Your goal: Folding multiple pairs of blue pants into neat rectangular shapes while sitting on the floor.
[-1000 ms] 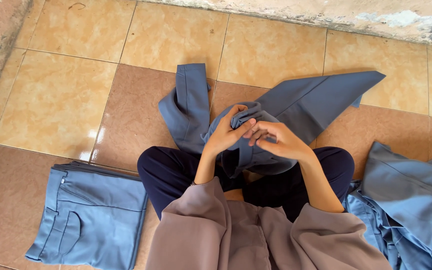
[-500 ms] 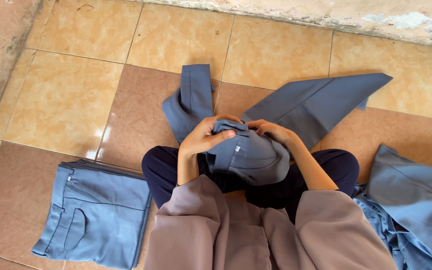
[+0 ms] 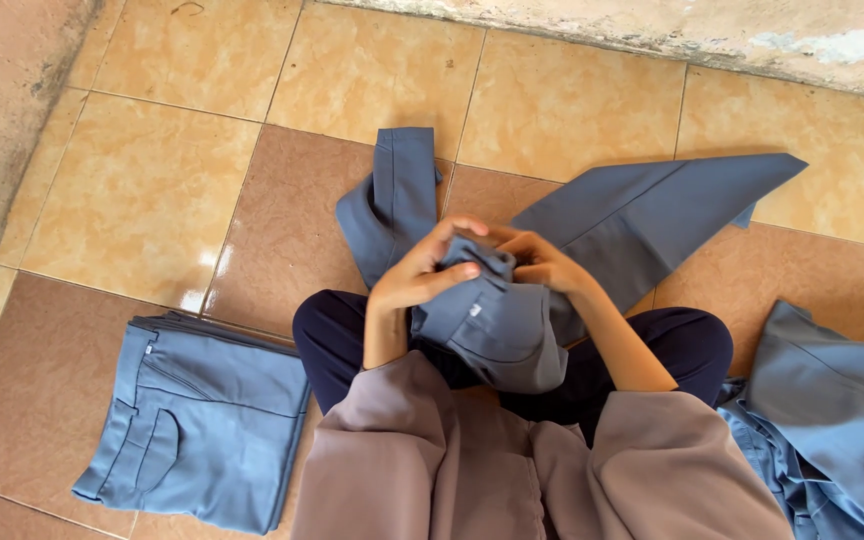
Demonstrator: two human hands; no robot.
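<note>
i'm gripping the waistband of the grey-blue trousers [image 3: 497,320] on my lap, my left hand [image 3: 414,275] and right hand [image 3: 542,265] both clenched on it; i'm judging that straightening comes next, before folding.

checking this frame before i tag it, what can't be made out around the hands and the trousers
Head view only:
- Left hand and right hand: fingertips buried in the grey-blue trousers.
- Trouser fastening: hidden by bunched cloth.
- Garment heap: cut by the right edge.
- Folded trousers: corner cut by the bottom edge.
</note>
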